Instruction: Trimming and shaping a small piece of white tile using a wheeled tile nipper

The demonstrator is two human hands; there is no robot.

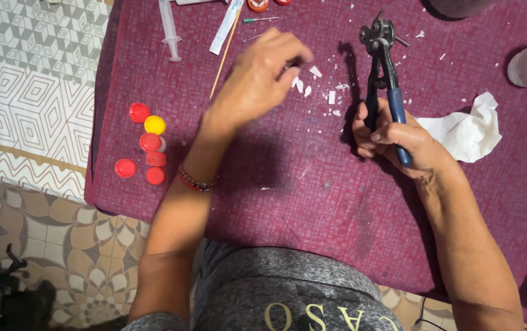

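Grey shirt cloth (288,288) fills the bottom edge, closest of all, with both forearms running up from it over a maroon table cover (288,196). At about three o'clock from the middle of the view, the right hand (392,138) is wrapped round the blue handles of a punch plier (383,73), fingers curled tight and pressed together on the grips; the tool stands nearly upright along the cloth, its dark metal head with a small wheel pointing to twelve o'clock. At about eleven o'clock from that hand, the left hand (260,76) hangs over the cover, blurred, its fingertips drawn together near a scatter of small white chips (312,86); whether they pinch a chip I cannot tell. A beaded bracelet (195,181) circles the left wrist. White crumbs lie between the two hands.

Out at nine o'clock, a cluster of red bottle caps (147,156) sits near the cover's edge with one yellow cap (155,125) among them. At twelve o'clock lie a clear syringe (169,27), a thin wooden stick (225,52) and a flat white packet (225,27). A crumpled white tissue (468,129) rests just beside the right hand, at its three o'clock.
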